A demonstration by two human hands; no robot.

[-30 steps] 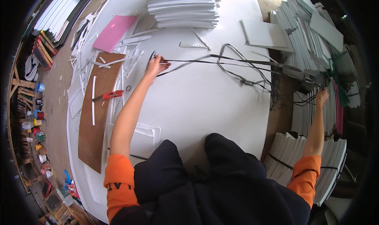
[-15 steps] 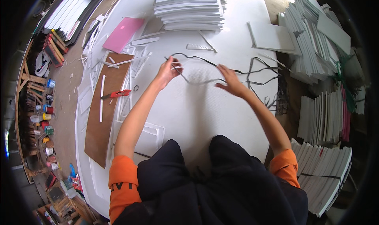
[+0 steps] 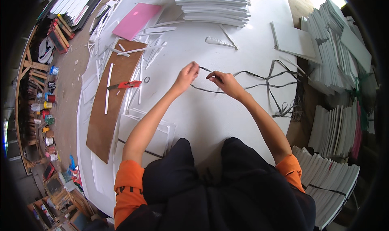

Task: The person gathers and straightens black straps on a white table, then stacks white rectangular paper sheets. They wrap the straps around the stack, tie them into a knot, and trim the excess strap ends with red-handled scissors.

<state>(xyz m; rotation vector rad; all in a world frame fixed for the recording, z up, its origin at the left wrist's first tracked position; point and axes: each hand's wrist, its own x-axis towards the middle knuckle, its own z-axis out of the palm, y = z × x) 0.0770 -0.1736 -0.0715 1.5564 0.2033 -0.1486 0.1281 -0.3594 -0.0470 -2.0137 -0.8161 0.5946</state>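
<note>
A thin black flat strap (image 3: 208,91) lies in loops across the white tabletop (image 3: 194,121), trailing to a tangle of the same strap (image 3: 298,105) at the right edge. My left hand (image 3: 187,78) is closed, its fingertips pinching the strap near one end of the loop. Just right of it, my right hand (image 3: 225,83) has its thumb and fingers curled together on the upper strand. The exact grip of the right fingers is partly hidden. Between the hands, a short length of strap shows.
A stack of white boards (image 3: 212,6) stands at the far side. On the left, a red utility knife (image 3: 130,84) lies on a brown board (image 3: 121,71) among white offcuts and a pink sheet (image 3: 137,20). More white boards (image 3: 330,125) are piled on the right.
The hands have come closer together. My right hand has moved left and gone from spread fingers to a pinch at the strap; the view has shifted slightly.
</note>
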